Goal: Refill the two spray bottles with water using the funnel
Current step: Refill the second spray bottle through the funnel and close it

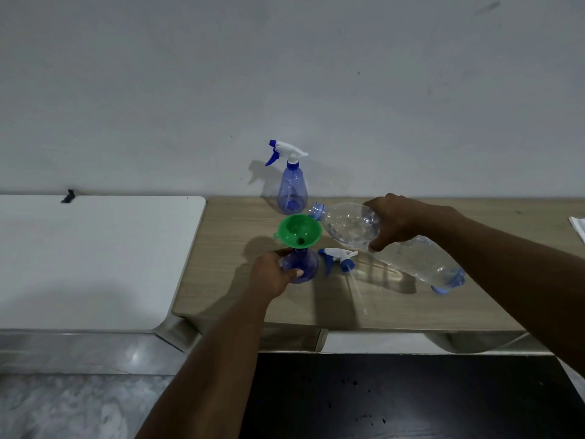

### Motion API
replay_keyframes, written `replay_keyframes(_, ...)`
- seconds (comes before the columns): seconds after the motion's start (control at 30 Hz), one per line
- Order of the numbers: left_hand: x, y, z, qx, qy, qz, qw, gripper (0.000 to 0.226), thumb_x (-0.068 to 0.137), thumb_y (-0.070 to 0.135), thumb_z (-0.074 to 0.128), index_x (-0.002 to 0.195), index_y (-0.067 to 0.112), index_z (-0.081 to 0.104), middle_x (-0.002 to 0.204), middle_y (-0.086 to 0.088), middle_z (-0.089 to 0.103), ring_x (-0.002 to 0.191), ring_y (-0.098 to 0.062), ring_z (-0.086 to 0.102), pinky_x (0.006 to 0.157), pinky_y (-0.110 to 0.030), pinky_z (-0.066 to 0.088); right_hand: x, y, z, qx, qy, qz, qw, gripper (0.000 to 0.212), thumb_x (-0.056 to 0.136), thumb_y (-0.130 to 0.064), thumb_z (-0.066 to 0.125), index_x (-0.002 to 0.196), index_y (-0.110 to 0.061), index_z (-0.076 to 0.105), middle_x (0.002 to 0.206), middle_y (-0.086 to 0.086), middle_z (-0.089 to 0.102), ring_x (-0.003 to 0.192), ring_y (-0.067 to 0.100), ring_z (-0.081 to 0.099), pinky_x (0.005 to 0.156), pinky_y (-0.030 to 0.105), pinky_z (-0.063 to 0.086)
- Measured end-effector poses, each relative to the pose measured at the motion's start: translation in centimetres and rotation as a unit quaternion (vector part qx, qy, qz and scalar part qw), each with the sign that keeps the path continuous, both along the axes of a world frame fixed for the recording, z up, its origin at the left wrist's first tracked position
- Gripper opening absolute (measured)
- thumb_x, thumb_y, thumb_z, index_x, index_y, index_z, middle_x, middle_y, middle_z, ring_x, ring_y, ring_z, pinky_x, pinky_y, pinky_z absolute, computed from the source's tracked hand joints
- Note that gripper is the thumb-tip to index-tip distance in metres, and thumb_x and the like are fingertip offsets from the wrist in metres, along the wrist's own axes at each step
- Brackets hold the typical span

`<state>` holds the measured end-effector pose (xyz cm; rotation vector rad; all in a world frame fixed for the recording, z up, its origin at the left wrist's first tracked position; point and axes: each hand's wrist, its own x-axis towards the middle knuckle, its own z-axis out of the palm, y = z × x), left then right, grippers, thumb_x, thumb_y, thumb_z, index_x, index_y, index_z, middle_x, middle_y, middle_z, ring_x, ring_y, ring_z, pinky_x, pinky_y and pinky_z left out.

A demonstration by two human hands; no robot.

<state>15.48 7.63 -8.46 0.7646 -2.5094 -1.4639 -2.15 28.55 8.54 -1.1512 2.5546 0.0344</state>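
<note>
A green funnel (299, 231) sits in the neck of an open blue spray bottle (302, 264) on the wooden table (240, 299). My left hand (273, 274) grips that bottle's body. My right hand (391, 221) holds a large clear water bottle (348, 224), tilted with its mouth over the funnel's rim. The removed white and blue trigger head (338, 258) lies on the table just right of the open bottle, its tube stretching toward me. A second blue spray bottle (292, 188), trigger head on, stands upright behind the funnel near the wall.
A white table (88, 258) adjoins the wooden one on the left. A white cloth or paper (577, 226) lies at the far right edge. Below the table's front edge is a dark surface (411, 397). The wall stands close behind.
</note>
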Motion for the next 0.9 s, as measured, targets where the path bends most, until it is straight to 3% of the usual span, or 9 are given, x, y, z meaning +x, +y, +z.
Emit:
replay_keyframes(0.23,-0.12,-0.1,-0.33,-0.012,0.0,0.0,1.0,0.058,0.064,0.028,0.087,0.119,0.029,0.069,0.101,0.005,0.074,0.088,-0.017,0.07,0.087,-0.039,0.056,-0.29,-0.05,-0.56,0.015,0.005,0.016,1.0,0.07,0.061,-0.045,0.087,0.119,-0.019,0.056,0.098,-0.005,0.057,0.089,0.019,0.054,0.073,0.03,0.044)
replay_keyframes(0.5,-0.17,-0.16,-0.5,-0.006,-0.002,-0.002,1.0,0.06,0.062,0.03,0.086,0.12,0.03,0.068,0.101,0.007,0.073,0.087,-0.018,0.07,0.087,-0.04,0.056,-0.63,-0.1,-0.73,0.051,0.019,0.026,0.998,0.068,0.061,-0.047,0.085,0.116,-0.02,0.056,0.103,-0.002,0.059,0.093,0.02,0.056,0.078,0.035,0.051)
replay_keyframes(0.77,-0.02,-0.04,-0.29,-0.001,-0.002,-0.003,1.0,0.059,0.062,0.029,0.086,0.118,0.03,0.069,0.102,0.007,0.073,0.09,-0.017,0.069,0.089,-0.041,0.055,-0.35,-0.36,-0.34,0.09,0.03,0.046,0.994,0.055,0.063,-0.045,0.083,0.1,-0.026,0.047,0.094,-0.006,0.051,0.092,0.019,0.053,0.072,0.031,0.046)
replay_keyframes(0.9,0.0,-0.01,-0.2,-0.003,0.003,-0.003,1.0,0.057,0.063,0.028,0.085,0.118,0.03,0.069,0.102,0.007,0.073,0.091,-0.017,0.069,0.089,-0.041,0.056,-0.3,-0.45,-0.2,0.096,0.039,0.05,0.993,0.061,0.062,-0.046,0.083,0.109,-0.024,0.052,0.094,-0.006,0.05,0.093,0.02,0.053,0.073,0.031,0.046)
